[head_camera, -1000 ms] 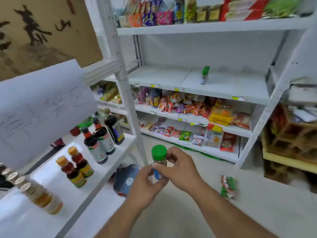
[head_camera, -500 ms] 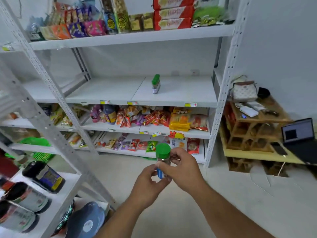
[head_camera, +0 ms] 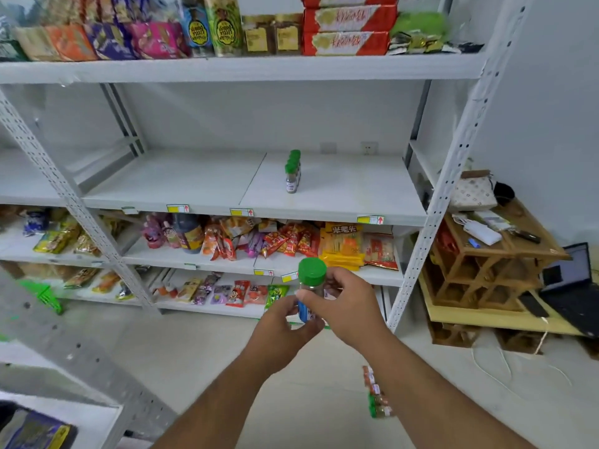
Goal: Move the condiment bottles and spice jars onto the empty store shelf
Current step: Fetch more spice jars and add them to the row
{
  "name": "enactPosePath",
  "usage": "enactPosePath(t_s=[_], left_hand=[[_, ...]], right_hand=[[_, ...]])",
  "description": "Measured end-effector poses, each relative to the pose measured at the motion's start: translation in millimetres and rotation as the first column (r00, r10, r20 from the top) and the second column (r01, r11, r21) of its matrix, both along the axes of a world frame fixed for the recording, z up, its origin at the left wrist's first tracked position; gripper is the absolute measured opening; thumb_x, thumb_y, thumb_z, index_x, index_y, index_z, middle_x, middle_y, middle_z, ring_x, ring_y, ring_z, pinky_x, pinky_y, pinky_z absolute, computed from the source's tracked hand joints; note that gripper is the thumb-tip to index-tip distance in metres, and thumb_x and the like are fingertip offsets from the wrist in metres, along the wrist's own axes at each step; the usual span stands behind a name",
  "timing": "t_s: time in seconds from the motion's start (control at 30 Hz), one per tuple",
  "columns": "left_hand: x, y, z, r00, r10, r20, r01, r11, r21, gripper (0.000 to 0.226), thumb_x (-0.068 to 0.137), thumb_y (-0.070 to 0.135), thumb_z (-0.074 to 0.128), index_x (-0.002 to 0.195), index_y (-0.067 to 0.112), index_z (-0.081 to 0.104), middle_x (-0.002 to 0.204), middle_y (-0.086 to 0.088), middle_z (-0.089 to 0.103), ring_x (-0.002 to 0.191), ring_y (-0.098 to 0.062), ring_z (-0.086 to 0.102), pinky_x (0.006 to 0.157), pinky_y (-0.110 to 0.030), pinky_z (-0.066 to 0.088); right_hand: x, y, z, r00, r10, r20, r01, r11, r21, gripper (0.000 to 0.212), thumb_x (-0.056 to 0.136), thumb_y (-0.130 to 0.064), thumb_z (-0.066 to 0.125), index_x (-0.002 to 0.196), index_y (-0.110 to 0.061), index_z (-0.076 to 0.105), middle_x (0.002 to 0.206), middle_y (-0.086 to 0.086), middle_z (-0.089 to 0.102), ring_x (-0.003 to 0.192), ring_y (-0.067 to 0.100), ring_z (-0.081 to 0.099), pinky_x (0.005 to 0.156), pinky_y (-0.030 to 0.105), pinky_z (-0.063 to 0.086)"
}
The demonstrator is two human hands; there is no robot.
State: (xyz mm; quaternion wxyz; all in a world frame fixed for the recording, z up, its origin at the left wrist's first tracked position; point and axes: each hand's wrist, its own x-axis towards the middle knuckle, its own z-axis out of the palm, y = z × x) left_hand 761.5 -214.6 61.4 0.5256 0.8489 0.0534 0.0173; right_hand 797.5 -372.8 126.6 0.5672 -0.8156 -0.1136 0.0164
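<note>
Snack packets (head_camera: 343, 30) crowded the top shelf, and more bright packets (head_camera: 285, 241) filled the lower shelves. To the right stood a wooden rack (head_camera: 486, 280) carrying a patterned pouch (head_camera: 473, 192) and a white power bank (head_camera: 481, 233); a laptop (head_camera: 570, 286) sat beside it. A small packet (head_camera: 377, 396) lay on the floor.

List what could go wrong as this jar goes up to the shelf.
1. The row of green-capped jars stands close together on the shelf; setting the held jar beside them could topple them.
2. The left hand and right hand pinch it with fingertips, so it might slip.
3. Packets on the floor could trip the person.
</note>
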Motion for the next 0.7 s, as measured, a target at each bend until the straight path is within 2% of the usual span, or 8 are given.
enactPosePath(t_s=[0.1, 0.23, 0.43, 0.5, 0.6, 0.63, 0.7], left_hand=[[30.4, 24.7, -3.3, 1.0, -0.028, 0.009, 0.028, 1.0, -0.002, 0.038, 0.078, 0.06, 0.074, 0.113, 0.048, 0.065, 0.116, 0.019, 0.068, 0.116, 0.001, 0.061, 0.097, -0.041, 0.056], [63.6, 42.9, -5.5, 0.999, -0.053, 0.006, 0.054, 0.998, -0.024, 0.04, 0.078, 0.06, 0.073, 0.114, 0.048, 0.065, 0.117, 0.019, 0.067, 0.117, 0.0, 0.06, 0.098, -0.044, 0.056], [133.8, 59.2, -12.3, 0.999, -0.017, -0.04, 0.016, 1.0, -0.016, 0.04, 0.076, 0.062, 0.072, 0.111, 0.043, 0.066, 0.114, 0.021, 0.068, 0.116, 0.004, 0.059, 0.102, -0.037, 0.051], [158.8, 60.2, -6.5, 1.0, -0.008, -0.026, 0.009, 1.0, 0.018, 0.035, 0.079, 0.057, 0.074, 0.109, 0.04, 0.067, 0.112, 0.019, 0.068, 0.111, 0.003, 0.061, 0.098, -0.033, 0.051], [196.6, 61.6, 5.0, 0.999, -0.01, 0.041, 0.007, 0.998, 0.063, 0.028, 0.086, 0.039, 0.076, 0.111, 0.046, 0.065, 0.111, 0.021, 0.068, 0.107, 0.001, 0.061, 0.09, -0.027, 0.051], [209.2, 62.1, 8.3, 0.998, -0.016, 0.064, 0.012, 0.998, 0.067, 0.031, 0.087, 0.036, 0.076, 0.113, 0.047, 0.065, 0.111, 0.021, 0.068, 0.108, 0.0, 0.061, 0.089, -0.028, 0.052], [232.9, 64.3, 11.1, 0.996, -0.022, 0.086, 0.015, 0.996, 0.083, 0.035, 0.085, 0.04, 0.073, 0.118, 0.047, 0.064, 0.115, 0.02, 0.067, 0.111, -0.005, 0.062, 0.088, -0.039, 0.057]], right_hand=[[27.0, 23.5, 1.0, 1.0, -0.014, 0.016, 0.014, 1.0, -0.018, 0.025, 0.078, -0.04, 0.085, 0.097, -0.032, 0.071, 0.088, -0.016, 0.07, 0.086, 0.001, 0.062, 0.077, 0.022, 0.053], [61.7, 42.5, -2.9, 1.0, -0.01, 0.014, 0.011, 0.999, -0.034, 0.023, 0.078, -0.04, 0.085, 0.092, -0.032, 0.069, 0.081, -0.02, 0.066, 0.08, -0.002, 0.059, 0.069, 0.016, 0.044], [134.9, 59.3, -10.6, 1.0, 0.014, -0.009, -0.014, 1.0, -0.025, 0.023, 0.077, -0.042, 0.084, 0.094, -0.034, 0.07, 0.087, -0.015, 0.07, 0.081, 0.003, 0.062, 0.07, 0.022, 0.052], [162.7, 60.2, -12.6, 1.0, 0.022, -0.012, -0.022, 1.0, -0.002, 0.023, 0.077, -0.04, 0.085, 0.094, -0.033, 0.07, 0.089, -0.016, 0.071, 0.085, 0.0, 0.063, 0.073, 0.02, 0.052], [204.5, 61.3, -12.1, 0.999, 0.048, 0.011, -0.049, 0.999, 0.018, 0.023, 0.078, -0.04, 0.085, 0.095, -0.037, 0.07, 0.091, -0.025, 0.071, 0.091, -0.003, 0.064, 0.076, 0.014, 0.049], [217.4, 61.6, -10.8, 0.998, 0.052, 0.017, -0.053, 0.998, 0.018, 0.023, 0.078, -0.04, 0.085, 0.095, -0.038, 0.07, 0.091, -0.027, 0.071, 0.089, -0.003, 0.064, 0.074, 0.012, 0.047], [241.5, 63.2, -7.8, 0.998, 0.056, 0.024, -0.057, 0.998, 0.014, 0.023, 0.077, -0.041, 0.085, 0.094, -0.037, 0.071, 0.087, -0.029, 0.07, 0.082, -0.003, 0.063, 0.068, 0.009, 0.043]])
